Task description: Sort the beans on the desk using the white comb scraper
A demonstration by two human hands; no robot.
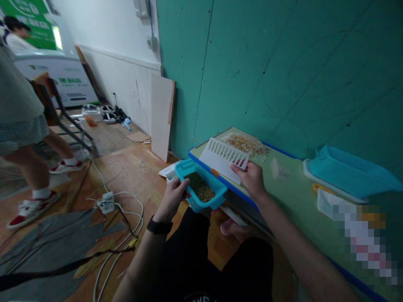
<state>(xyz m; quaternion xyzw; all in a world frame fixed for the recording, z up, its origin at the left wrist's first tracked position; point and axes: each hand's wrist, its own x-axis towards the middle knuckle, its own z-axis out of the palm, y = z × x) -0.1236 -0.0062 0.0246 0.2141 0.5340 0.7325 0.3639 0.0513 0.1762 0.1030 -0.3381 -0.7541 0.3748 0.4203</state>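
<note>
My left hand (172, 197) grips the near side of a small blue tub (189, 168) holding green beans (201, 188), kept just off the table's left edge. My right hand (250, 176) is closed on a white slotted scraper (222, 159) lying flat on the green table (292, 197) beside the tub. A pile of yellowish grains (247, 144) lies beyond the scraper, and a smaller whitish pile (278, 171) lies to its right.
A turquoise lidded box (346, 172) on a white tray sits at the table's right. On the wooden floor at left lie a power strip (107, 202) with cables and a grey mat. Another person's legs (34, 167) stand at far left. A board (161, 117) leans on the wall.
</note>
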